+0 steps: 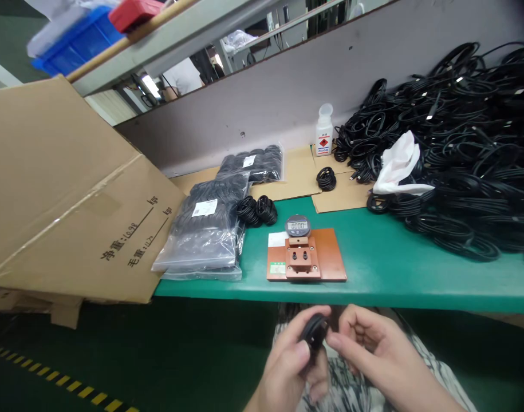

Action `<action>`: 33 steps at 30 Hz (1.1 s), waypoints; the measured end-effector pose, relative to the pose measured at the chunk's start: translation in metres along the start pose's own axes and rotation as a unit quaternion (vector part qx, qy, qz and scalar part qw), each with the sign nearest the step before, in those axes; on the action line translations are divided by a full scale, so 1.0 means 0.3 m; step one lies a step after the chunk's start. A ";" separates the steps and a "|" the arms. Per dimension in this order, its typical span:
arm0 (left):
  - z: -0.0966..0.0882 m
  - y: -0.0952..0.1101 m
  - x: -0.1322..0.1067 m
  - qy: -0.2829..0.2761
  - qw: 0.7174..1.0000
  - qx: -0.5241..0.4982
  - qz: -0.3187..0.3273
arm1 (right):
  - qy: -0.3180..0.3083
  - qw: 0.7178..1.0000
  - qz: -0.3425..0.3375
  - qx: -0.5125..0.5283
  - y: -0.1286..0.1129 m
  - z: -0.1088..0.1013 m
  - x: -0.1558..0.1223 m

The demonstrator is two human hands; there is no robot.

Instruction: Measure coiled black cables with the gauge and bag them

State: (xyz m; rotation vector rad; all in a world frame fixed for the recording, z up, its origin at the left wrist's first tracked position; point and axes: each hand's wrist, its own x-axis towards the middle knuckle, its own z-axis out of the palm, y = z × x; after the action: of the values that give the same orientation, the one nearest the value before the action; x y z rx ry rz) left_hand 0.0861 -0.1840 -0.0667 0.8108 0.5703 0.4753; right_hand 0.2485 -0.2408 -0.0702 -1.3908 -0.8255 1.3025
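Note:
In front of my body, below the table edge, my left hand point(290, 357) is closed around a small coiled black cable point(314, 331). The thumb presses on the near side of the coil. Just to the right, my right hand point(371, 343) has its fingers curled, with the thumb tip close to the coil; whatever lies between those fingertips is hidden. Nearest on the table is a brown gauge fixture point(302, 257) on a flat base, its round digital display point(298, 225) showing zeros.
Bagged coiled cables point(210, 223) lie at left, beside a large cardboard box point(128, 229). Loose cable coils point(257, 210) sit by them; another coil point(326, 178) rests on cardboard. A white bottle point(324, 131) stands behind. A cable heap point(459, 137) with a white cloth point(397, 166) fills the right.

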 end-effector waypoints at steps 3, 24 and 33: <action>-0.013 0.104 0.024 0.091 0.974 0.183 0.095 | 0.031 0.996 -0.045 -0.068 0.001 -0.058 0.024; -0.183 0.563 0.578 0.237 0.451 0.845 0.161 | 0.167 0.951 -0.173 -0.193 0.013 -0.207 0.147; 0.056 0.593 0.862 0.044 0.494 0.855 0.150 | 0.155 0.964 -0.164 -0.140 0.011 -0.205 0.163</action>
State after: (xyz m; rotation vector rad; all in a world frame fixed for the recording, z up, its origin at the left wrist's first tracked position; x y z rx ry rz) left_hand 0.2596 0.0675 0.0067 2.9008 0.9356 0.0742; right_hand 0.3165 -0.2087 -0.0930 -1.5510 -0.9974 0.7108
